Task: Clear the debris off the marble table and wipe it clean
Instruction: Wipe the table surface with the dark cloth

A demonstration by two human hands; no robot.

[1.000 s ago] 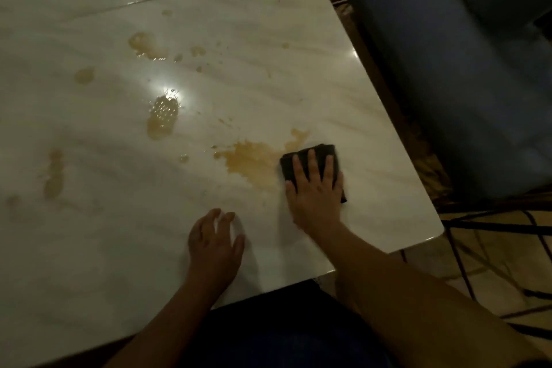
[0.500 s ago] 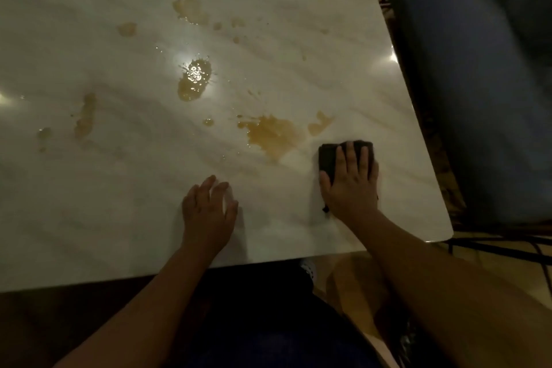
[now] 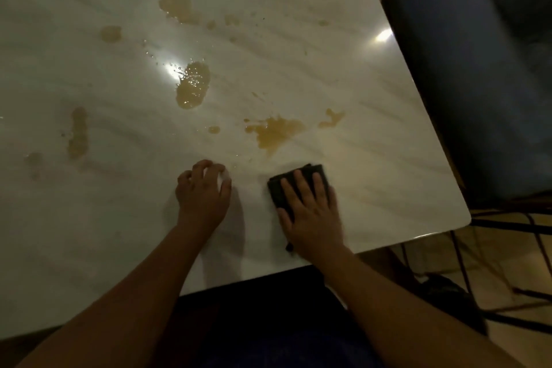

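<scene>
R hand (image 3: 313, 212) lies flat on the dark folded cloth (image 3: 276, 193). Fingers are straight & a bit spread, palm pressing it onto the marble table (image 3: 382, 164): no pinch, just pressing down. Cloth sits close to the table's near edge, right of centre. Its far edge & left side stick out past my fingers, & a small bit shows by the wrist. L hand (image 3: 203, 196) is left of it, apart from the cloth, fingers loosely curled w/ tips on the marble, holding nothing.

Spills are all brownish & wet-looking:
- Splat (image 3: 274, 131) just beyond the cloth, not touching it.
- Smaller blot (image 3: 331, 118) to the right of that.
- Bubbly puddle (image 3: 192, 85) farther off & left, next to a lamp glare.
- Far blotch (image 3: 179, 9) w/ small drops to its right.
- Small patch (image 3: 111, 33) far left.
- Long streak (image 3: 78, 132) on the left side.

Blue seat (image 3: 478, 69) runs along the table's right side. Tan floor (image 3: 433, 257) w/ thin dark bars or cables (image 3: 507, 224) shows past the near-right corner. My lap, in dark clothes, is below the near edge.
</scene>
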